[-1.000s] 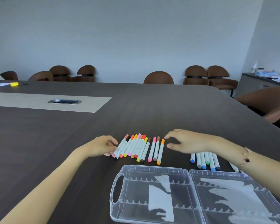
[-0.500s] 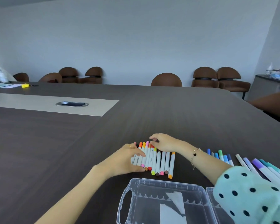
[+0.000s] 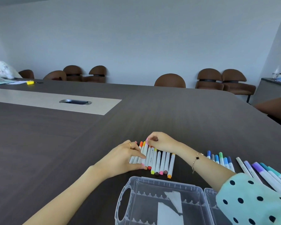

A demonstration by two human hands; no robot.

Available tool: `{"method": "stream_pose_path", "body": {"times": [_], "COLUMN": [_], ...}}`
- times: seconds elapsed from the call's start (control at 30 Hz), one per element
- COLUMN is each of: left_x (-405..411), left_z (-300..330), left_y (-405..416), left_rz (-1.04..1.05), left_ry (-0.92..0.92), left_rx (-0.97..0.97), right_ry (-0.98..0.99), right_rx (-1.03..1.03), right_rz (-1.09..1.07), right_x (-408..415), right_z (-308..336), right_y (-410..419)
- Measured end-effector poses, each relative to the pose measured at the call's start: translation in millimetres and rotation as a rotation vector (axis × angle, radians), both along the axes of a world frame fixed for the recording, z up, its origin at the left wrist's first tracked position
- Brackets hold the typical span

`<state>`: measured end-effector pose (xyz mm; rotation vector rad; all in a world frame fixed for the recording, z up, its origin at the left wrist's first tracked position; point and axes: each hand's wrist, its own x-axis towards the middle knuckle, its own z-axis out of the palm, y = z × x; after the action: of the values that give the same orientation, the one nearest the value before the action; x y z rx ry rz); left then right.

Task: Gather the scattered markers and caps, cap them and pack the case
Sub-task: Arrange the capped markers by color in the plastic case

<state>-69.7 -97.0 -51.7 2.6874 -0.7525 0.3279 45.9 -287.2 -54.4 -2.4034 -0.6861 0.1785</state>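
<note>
A row of white markers with warm-coloured caps (image 3: 159, 161) lies on the dark table just beyond the clear plastic case (image 3: 152, 200), which stands open near the front edge. My left hand (image 3: 126, 157) rests over the left end of the row, its fingers curled round a few markers. My right hand (image 3: 161, 141) pinches the far tip of one pink-capped marker. A group of blue and green markers (image 3: 219, 159) lies to the right, and purple and teal markers (image 3: 266, 174) lie further right.
The dark table (image 3: 71, 143) stretches far back, with a pale inlay strip holding a metal cable port (image 3: 75, 102). Brown chairs (image 3: 169, 81) line the far wall. A yellow item (image 3: 30, 82) and papers lie at the far left. A side counter (image 3: 276, 83) stands at right.
Both hands have closed in on the warm-coloured row from its two sides, pushing the markers tighter together. My right hand has come to pinch a pink-capped marker's tip.
</note>
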Motion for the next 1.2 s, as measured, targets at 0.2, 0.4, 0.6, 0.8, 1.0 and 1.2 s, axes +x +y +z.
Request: {"method": "stream_pose_path", "body": {"times": [0.2, 0.4, 0.6, 0.8, 1.0, 1.2], "left_x": [-71.0, -130.5, -149.0, -149.2, -144.5, -139.7], "left_z": [15.2, -7.8, -17.9, -16.7, -22.6, -24.4], "left_y": [5.3, 2.2, -0.4, 3.6, -0.9, 2.0], "left_rz": [-0.021, 0.002, 0.045, 0.066, 0.077, 0.053], "left_ry": [0.012, 0.034, 0.058, 0.102, 0.062, 0.099], "left_rx": [0.015, 0.029, -0.006, -0.076, -0.128, -0.129], "right_ry": [0.009, 0.027, 0.002, -0.142, -0.152, -0.149], "right_rx": [-0.059, -0.142, -0.112, -0.185, -0.188, -0.182], "right_rz": [0.090, 0.186, 0.146, 0.139, 0.133, 0.134], "right_x": [-58.4, -114.6, -136.2, -152.3, -155.3, -152.4], "right_z": [17.0, 1.4, -13.7, -14.4, -14.4, -19.2], "right_y": [0.5, 8.9, 8.8, 12.1, 10.4, 11.2]}}
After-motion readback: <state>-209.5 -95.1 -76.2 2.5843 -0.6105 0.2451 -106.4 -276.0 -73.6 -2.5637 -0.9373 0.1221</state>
